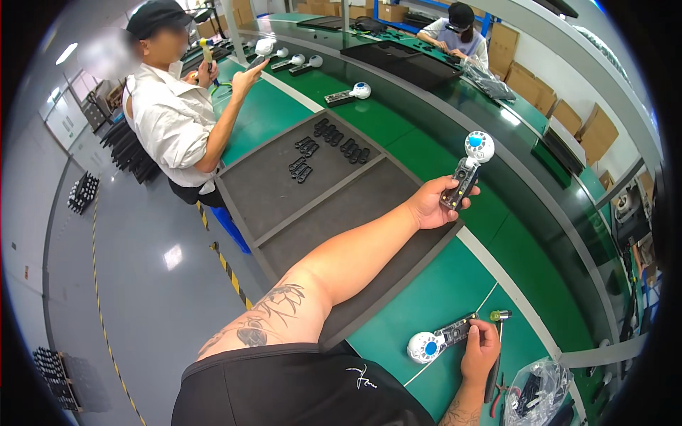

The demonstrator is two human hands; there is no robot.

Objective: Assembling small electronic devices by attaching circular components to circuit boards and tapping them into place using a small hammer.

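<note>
I see my left hand [435,202] stretched far forward over the far edge of the dark grey foam tray [284,177], fingers wrapped around the black handle of a handheld device [469,167]. Its round white head with a blue centre points up and away from me, above the green desk [455,284], and the body sticks out past my fingertips toward the conveyor belt [426,121].

My right hand [482,348] sits low and close to my body, pinching the handle end of a second device of the same kind [440,339]. That one lies flat on the desk, its white head with the blue centre pointing to my left, so it stretches leftward from my fingers. Just right of this hand a screwdriver [497,341] lies on the desk, and a clear plastic bag of dark parts [536,390] sits further right.

On the tray's far half, small black clips [323,145] lie in loose groups. Across the desk to my left a co-worker in a white shirt [170,121] holds another such device, and more of them lie on the desk beyond.
</note>
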